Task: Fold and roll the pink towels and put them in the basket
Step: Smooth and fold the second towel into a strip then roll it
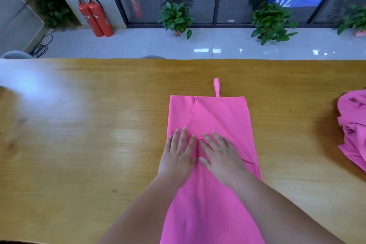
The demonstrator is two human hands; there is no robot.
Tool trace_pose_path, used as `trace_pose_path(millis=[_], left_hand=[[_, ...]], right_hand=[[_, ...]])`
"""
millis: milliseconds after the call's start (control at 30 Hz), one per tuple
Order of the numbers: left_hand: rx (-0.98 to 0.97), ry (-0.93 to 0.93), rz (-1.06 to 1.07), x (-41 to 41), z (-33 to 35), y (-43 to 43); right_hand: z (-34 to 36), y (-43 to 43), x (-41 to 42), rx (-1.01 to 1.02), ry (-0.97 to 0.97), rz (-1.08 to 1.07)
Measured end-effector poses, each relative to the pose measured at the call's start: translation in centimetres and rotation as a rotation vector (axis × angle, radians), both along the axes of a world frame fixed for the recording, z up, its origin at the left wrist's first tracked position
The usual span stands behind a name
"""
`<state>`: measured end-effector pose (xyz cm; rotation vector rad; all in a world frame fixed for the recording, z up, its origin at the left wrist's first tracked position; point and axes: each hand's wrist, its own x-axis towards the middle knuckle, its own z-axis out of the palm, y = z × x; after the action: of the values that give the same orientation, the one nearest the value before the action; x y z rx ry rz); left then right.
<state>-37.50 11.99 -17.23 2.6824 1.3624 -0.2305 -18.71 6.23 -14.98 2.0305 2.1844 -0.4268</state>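
Both forearms angled inward; left hand (177,156) and right hand (221,157) flat, fingers straight, pressing folded pink towel (215,117), grasping nothing.

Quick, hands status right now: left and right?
Left hand: open, flat, pressing the folded pink towel.
Right hand: open, flat on the same towel, holding nothing.

Bright even light, glare on table (59,105), wide-angle bending, blurred corners

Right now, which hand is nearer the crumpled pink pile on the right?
Right. The right hand presses the folded towel, left of the crumpled pile; the left hand lies beside it, farther away.
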Motion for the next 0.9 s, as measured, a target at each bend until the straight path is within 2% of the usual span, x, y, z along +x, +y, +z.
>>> trace_pose_path(millis=[167,367,433,467,567,633,767,900], left_hand=[[0.004,-0.024,-0.004,0.7,-0.4,0.6],[0.066,-0.128,-0.036,1.2,0.9,1.0],[0.083,-0.167,-0.026,1.4,1.4,1.5],[0.082,-0.169,-0.022,1.6,1.4,1.8],[0.063,-0.146,-0.016,2.2,1.2,2.8],[0.046,-0.134,-0.007,2.7,0.9,3.5],[-0.004,-0.083,-0.005,3.7,-0.2,4.8],[-0.037,-0.029,0.019,4.0,-1.3,5.8]], right_hand=[[-1.2,0.0,1.3,0.021,0.001,0.096],[-1.2,0.2,2.0,0.148,0.058,0.084],[-0.7,1.2,3.2,0.216,0.122,-0.017],[-0.7,1.9,4.1,0.268,0.184,-0.142],[-0.6,4.0,7.6,0.320,0.573,-0.760],[-0.6,5.1,9.3,0.235,0.736,-0.964],[-0.1,6.7,10.3,0.233,0.745,-0.866],[-0.2,8.1,11.4,0.380,0.706,-0.812]])
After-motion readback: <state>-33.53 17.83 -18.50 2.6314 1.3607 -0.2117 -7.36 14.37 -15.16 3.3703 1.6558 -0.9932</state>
